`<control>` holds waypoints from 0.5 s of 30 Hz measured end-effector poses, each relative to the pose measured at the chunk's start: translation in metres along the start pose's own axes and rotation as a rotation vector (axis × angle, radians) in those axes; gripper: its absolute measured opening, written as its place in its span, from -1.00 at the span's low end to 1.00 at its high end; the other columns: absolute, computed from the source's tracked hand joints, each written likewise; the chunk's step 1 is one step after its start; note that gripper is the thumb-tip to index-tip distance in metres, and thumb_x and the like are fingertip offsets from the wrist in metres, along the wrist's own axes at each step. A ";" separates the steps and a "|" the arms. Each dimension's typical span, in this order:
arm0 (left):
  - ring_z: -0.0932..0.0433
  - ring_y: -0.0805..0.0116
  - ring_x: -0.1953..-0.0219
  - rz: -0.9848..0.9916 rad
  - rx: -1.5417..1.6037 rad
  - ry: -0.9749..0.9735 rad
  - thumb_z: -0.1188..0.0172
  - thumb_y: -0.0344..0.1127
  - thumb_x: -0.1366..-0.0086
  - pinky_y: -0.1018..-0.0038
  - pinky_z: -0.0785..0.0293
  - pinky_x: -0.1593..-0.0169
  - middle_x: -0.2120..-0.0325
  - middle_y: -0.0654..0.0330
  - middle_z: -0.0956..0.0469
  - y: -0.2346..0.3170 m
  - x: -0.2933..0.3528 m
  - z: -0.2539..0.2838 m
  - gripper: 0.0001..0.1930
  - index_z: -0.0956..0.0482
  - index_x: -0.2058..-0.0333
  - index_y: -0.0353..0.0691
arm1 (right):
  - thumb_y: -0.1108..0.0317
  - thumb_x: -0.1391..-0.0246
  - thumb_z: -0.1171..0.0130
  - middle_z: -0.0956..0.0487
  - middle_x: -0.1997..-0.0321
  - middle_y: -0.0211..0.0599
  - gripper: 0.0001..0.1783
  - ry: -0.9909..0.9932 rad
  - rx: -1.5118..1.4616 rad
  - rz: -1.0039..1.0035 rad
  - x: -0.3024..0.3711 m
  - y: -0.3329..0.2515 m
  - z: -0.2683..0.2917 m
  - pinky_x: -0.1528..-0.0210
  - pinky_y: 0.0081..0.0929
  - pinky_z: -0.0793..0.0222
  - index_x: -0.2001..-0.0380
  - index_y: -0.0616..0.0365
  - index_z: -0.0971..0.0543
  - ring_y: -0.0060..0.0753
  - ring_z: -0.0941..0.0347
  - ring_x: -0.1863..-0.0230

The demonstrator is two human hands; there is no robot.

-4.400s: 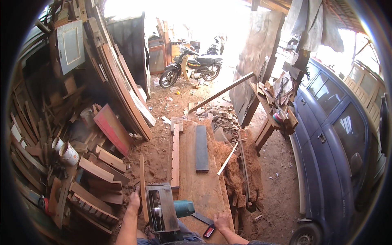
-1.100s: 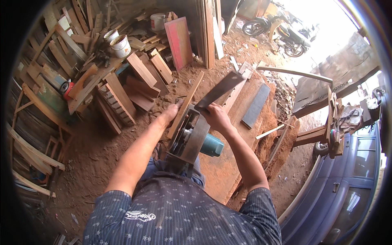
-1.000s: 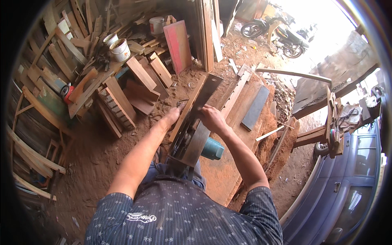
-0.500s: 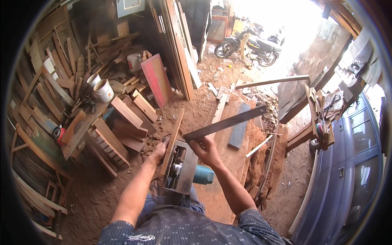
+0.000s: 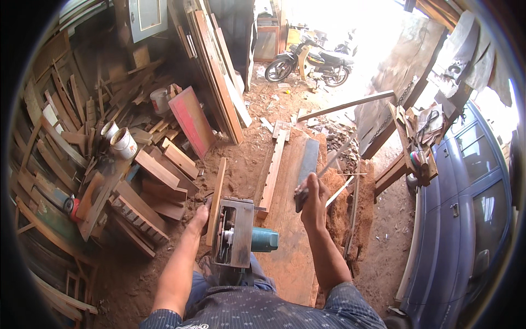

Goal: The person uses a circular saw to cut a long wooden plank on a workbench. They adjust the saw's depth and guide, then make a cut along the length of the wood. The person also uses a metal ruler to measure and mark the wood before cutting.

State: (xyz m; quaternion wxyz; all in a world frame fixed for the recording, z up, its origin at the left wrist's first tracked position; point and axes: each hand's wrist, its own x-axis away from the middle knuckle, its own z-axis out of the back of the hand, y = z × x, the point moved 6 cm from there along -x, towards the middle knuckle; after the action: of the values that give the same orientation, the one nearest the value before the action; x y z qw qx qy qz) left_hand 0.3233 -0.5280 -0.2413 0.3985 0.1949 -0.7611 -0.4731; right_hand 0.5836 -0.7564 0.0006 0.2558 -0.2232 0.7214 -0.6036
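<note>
The right hand (image 5: 314,202) holds a thin grey flat bar (image 5: 332,160), its fingers wrapped around the bar close to the dark end; this grip probably serves to leave the remaining length free, angled up and away to the right over the bench. The left hand (image 5: 200,215) is at the left face of a narrow light-brown wooden strip (image 5: 216,202); whether its fingers close on the strip cannot be told. The strip stands alongside a teal-bodied power tool with a flat metal plate (image 5: 243,233), probably to serve as a straight edge. The plate faces up, near the lap, which likely keeps its slot and silver hub accessible. Beyond it, on the brown wooden bench (image 5: 287,236), lie a long reddish notched wooden strip (image 5: 272,172), its near end just beside the plate's far corner, and a dark grey flat board (image 5: 308,156), partly covered by the right hand. Reddish sawdust (image 5: 364,186) and a pale thin stick (image 5: 339,191) crowd the bench's right edge; stacked timber offcuts (image 5: 157,169) limit clearance on the left.
</note>
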 end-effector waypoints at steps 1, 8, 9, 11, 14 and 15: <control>-0.56 0.38 0.59 -0.010 -0.009 -0.001 0.10 0.26 -0.46 0.39 -0.53 0.50 0.55 0.19 -0.62 0.000 0.000 0.000 -0.38 -0.65 0.29 -0.23 | 0.00 -0.33 -0.03 -0.46 0.60 -0.36 -0.54 0.042 0.008 0.120 0.003 -0.008 0.002 0.67 -0.62 -0.24 0.50 0.14 -0.48 -0.60 -0.34 0.67; -0.57 0.32 0.60 0.027 0.065 -0.009 0.02 0.35 -0.38 0.37 -0.54 0.51 0.57 0.17 -0.60 -0.006 -0.002 0.005 -0.33 -0.64 0.31 -0.25 | 0.23 -0.23 -0.08 -0.49 0.36 -0.37 -0.70 0.254 -0.032 0.444 0.013 -0.020 0.006 0.11 -0.46 -0.37 0.23 0.30 -0.56 -0.54 -0.43 0.27; -0.57 0.31 0.61 0.001 0.051 -0.004 0.02 0.35 -0.37 0.35 -0.54 0.52 0.57 0.16 -0.60 -0.004 -0.003 0.006 -0.33 -0.64 0.31 -0.26 | 0.28 -0.13 -0.05 -0.46 0.39 -0.37 -0.55 0.231 -0.015 0.446 0.015 -0.025 0.007 0.16 -0.50 -0.35 -0.03 0.35 -0.52 -0.55 -0.39 0.33; -0.57 0.28 0.63 -0.054 0.023 0.010 0.01 0.36 -0.36 0.32 -0.54 0.55 0.58 0.15 -0.59 -0.003 -0.007 0.010 -0.32 -0.63 0.32 -0.27 | 0.32 -0.05 -0.06 -0.42 0.42 -0.40 -0.40 0.216 -0.099 0.568 0.022 -0.037 0.008 0.02 -0.41 -0.30 -0.16 0.43 -0.40 -0.55 -0.35 0.37; -0.56 0.24 0.66 -0.132 -0.014 0.035 -0.01 0.37 -0.34 0.28 -0.53 0.58 0.59 0.14 -0.58 -0.003 -0.008 0.016 -0.31 -0.63 0.32 -0.28 | 0.31 0.02 -0.03 -0.36 0.47 -0.41 -0.11 0.217 -0.102 0.758 0.035 -0.054 0.006 -0.04 -0.35 -0.27 -0.37 0.52 -0.08 -0.55 -0.27 0.45; -0.56 0.23 0.67 -0.093 -0.005 0.015 -0.01 0.38 -0.34 0.27 -0.53 0.59 0.59 0.13 -0.58 -0.005 -0.007 0.015 -0.31 -0.63 0.32 -0.28 | 0.32 0.01 -0.03 -0.36 0.46 -0.39 -0.07 0.238 -0.076 0.829 0.039 -0.058 0.004 0.01 -0.38 -0.28 -0.41 0.51 0.01 -0.55 -0.24 0.46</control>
State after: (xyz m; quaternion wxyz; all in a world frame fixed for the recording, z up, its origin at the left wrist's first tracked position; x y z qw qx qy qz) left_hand 0.3157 -0.5174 -0.2522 0.3823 0.2329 -0.7469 -0.4917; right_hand 0.5575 -0.7940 0.0529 0.3833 0.1471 0.7961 -0.4445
